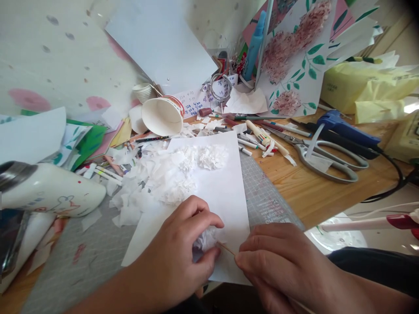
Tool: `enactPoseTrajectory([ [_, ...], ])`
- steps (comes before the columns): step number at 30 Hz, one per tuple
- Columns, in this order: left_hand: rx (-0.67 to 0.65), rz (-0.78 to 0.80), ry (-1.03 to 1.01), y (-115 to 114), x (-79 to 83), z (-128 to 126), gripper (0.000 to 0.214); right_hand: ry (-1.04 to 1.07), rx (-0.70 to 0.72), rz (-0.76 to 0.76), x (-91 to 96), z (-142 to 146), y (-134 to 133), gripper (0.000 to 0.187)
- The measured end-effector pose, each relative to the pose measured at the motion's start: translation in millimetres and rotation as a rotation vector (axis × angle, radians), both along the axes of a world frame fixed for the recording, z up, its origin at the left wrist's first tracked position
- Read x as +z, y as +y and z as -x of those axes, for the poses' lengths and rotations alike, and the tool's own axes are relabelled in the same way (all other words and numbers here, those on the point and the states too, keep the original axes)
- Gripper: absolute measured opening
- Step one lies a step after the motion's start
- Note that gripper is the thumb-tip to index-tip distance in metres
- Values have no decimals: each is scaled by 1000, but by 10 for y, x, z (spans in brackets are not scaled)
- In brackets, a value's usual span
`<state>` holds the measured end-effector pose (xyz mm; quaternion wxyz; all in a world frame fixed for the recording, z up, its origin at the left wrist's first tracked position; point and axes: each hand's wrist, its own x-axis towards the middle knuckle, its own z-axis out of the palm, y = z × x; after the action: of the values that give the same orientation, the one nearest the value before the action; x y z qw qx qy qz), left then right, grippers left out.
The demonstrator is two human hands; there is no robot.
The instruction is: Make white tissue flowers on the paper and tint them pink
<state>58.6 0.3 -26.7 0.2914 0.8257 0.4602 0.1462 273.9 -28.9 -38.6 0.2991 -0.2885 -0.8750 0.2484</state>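
Note:
My left hand [183, 240] curls its thumb and fingers around a cluster of crumpled white paper pieces [206, 239] near the front of a white sheet [225, 192]. Pinched in my right hand [278, 255] is a thin wooden stick [227, 249], its tip meeting the paper cluster between my left thumb and fingers. Farther up the same sheet lie fluffy white paper tufts [213, 157]. Loose torn paper scraps [131, 211] spread to the left of them. Part of the cluster is hidden by my left fingers.
A grey cutting mat [98, 257] lies beneath the sheet. Scissors [327, 159] and a blue glue gun [347, 128] are on the right. At left lies a white bottle [65, 189]. Behind are a tipped paper cup [163, 115], scattered markers [244, 148] and a flower picture [294, 65].

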Motion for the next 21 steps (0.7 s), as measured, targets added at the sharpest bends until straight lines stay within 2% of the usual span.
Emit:
enactPoseTrajectory([
  [3,-4,-1,2,1,11,-1,36,64,-21,24,-10,-24,1,29],
  [7,8,-5,27,-8,33,-1,35,273,-123,50,-34,-71,-38,31],
  [11,38,5,64,-24,48,-7,28,279,-279,211,-4,-82,-45,17],
  [14,71,-25,75,-27,30,-9,24,250,-340,320,48,-53,-17,15],
  [16,78,-78,66,-31,3,-5,20,245,-329,346,72,-37,-1,14],
  [21,49,-195,26,-57,-61,11,17,259,-196,329,72,-53,0,17],
])
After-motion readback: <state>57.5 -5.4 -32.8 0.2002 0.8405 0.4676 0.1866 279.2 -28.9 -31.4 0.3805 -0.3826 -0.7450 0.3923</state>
